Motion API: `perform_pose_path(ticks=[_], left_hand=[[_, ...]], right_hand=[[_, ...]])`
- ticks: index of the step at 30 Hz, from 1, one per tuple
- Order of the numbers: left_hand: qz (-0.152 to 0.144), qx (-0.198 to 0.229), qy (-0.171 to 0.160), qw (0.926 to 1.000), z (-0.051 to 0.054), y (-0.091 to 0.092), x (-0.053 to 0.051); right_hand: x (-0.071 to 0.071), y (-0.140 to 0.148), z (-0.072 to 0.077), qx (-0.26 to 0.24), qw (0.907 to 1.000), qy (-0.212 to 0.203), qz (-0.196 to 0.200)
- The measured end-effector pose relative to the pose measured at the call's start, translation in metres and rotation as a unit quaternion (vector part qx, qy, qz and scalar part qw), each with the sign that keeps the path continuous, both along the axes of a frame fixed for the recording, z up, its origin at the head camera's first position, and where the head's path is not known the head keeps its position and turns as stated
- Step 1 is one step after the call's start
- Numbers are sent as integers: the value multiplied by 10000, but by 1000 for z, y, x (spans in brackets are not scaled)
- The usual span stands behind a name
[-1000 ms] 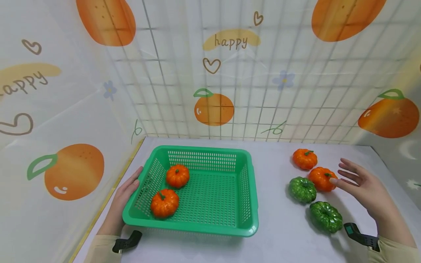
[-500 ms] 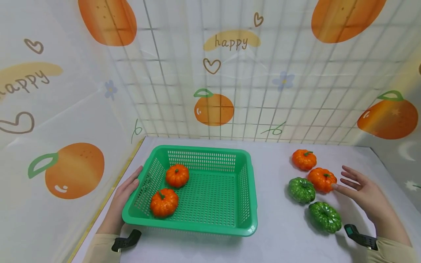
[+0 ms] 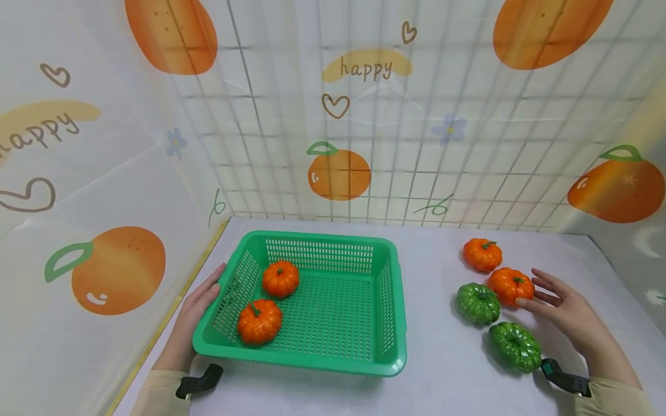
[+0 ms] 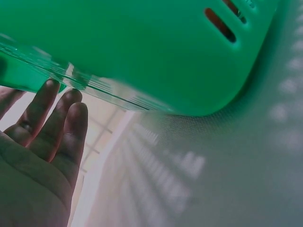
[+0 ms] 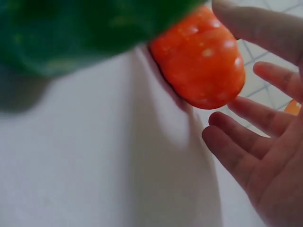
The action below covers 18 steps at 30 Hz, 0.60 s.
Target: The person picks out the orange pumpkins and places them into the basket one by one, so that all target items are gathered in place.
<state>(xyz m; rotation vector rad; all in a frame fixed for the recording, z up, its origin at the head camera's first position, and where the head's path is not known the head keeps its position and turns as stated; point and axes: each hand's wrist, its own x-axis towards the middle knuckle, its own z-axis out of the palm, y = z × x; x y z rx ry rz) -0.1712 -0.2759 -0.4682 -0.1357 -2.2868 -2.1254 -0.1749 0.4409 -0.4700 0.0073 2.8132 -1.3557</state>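
A green plastic basket point(image 3: 335, 367) stands on the table's left half, with two orange pumpkins inside, a smaller one point(image 3: 281, 279) and a larger one point(image 3: 260, 322). My left hand point(image 3: 191, 315) rests along the basket's left side; the left wrist view shows its fingers point(image 4: 64, 125) extended against the wall. On the right, my right hand point(image 3: 564, 318) is beside an orange pumpkin point(image 3: 511, 287), thumb and fingers spread at its near right side. In the right wrist view its fingers point(image 5: 241, 146) are extended near that pumpkin point(image 5: 201, 61); whether they touch it, I cannot tell.
Another orange pumpkin point(image 3: 483, 255) sits behind the one by my right hand. Two green pumpkins lie nearer, one point(image 3: 477, 303) to its left and one point(image 3: 515, 346) in front. A patterned curtain point(image 3: 385, 133) borders the table's back, and a yellow strip marks its left edge.
My right hand has moved down and left, closer to the orange pumpkin, its thumb coming in front of it. My left hand and the basket have hardly moved.
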Motion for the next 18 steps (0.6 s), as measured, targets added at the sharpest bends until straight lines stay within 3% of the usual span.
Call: perform_pose_path(ticks=[7,18], left_hand=[[-36,19,-51,10000,0,1,0],[-16,113,137,9998,-1,1,-3]], right_hand=[[-5,-5,0,215,9990,-384,2],[-9,-6,-7,275,9988,-402,17]])
